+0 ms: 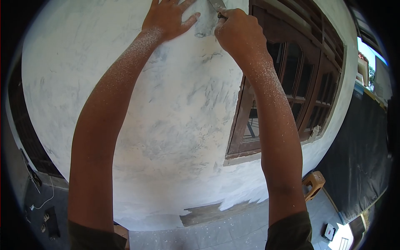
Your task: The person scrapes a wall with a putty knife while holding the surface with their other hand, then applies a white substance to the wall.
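Note:
My left hand (pixel 168 18) lies against the white, patchy wall (pixel 166 121) at the top of the head view, fingers spread and their tips partly cut off by the frame edge. Beside it, my right hand (pixel 242 33) is closed around the dark handle of a putty knife (pixel 217 5). The metal blade points up and left near the wall, its far end out of view. Pale dust speckles both forearms. Grey smears and streaks cover the wall between and below my hands.
A brown wooden window (pixel 291 79) with glass panes is set in the wall at right. Lower right are a tan stool (pixel 315 183) and a dark sheet (pixel 354 154). A bare patch (pixel 204 214) marks the wall's foot above the tiled floor (pixel 216 237). A white cable (pixel 49 198) lies lower left.

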`<state>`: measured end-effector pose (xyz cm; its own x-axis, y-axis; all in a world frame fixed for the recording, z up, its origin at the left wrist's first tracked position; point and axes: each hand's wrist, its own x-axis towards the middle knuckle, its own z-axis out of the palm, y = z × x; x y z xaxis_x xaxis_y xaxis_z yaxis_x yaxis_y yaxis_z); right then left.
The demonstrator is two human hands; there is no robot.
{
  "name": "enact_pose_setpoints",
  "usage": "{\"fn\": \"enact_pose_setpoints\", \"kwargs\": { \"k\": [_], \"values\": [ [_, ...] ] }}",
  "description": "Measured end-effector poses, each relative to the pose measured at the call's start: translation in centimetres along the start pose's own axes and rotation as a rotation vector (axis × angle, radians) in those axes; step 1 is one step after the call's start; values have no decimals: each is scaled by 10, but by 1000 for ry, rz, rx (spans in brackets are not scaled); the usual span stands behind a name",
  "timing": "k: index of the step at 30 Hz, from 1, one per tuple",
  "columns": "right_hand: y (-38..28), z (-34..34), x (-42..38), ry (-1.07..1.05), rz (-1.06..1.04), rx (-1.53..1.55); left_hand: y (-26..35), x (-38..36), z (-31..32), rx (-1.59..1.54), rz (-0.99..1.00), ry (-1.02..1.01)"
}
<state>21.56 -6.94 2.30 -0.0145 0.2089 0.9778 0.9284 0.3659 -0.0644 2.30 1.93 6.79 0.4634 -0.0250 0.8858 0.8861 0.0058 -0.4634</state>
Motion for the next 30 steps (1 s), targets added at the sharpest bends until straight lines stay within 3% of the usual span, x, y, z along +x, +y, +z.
{"fn": "enact_pose_setpoints", "kwargs": {
  "k": [10,20,22,23,25,30],
  "values": [
    [-3,5,3,40,-58,-53,0,-1,-1,-17,-5,-9],
    [-17,-5,-2,-40,43,-38,-2,-1,0,-25,-14,3],
    [-32,-26,18,-257,280,166,-2,-1,2,-27,-7,2],
    [-28,-22,12,-259,280,164,-2,-1,2,-26,-8,7],
    [-16,-11,-8,-29,18,-23,-2,-2,1,-30,-13,15],
    [-12,-8,5,-55,17,-30,-1,-3,1,-46,-14,12]
  ]
}}
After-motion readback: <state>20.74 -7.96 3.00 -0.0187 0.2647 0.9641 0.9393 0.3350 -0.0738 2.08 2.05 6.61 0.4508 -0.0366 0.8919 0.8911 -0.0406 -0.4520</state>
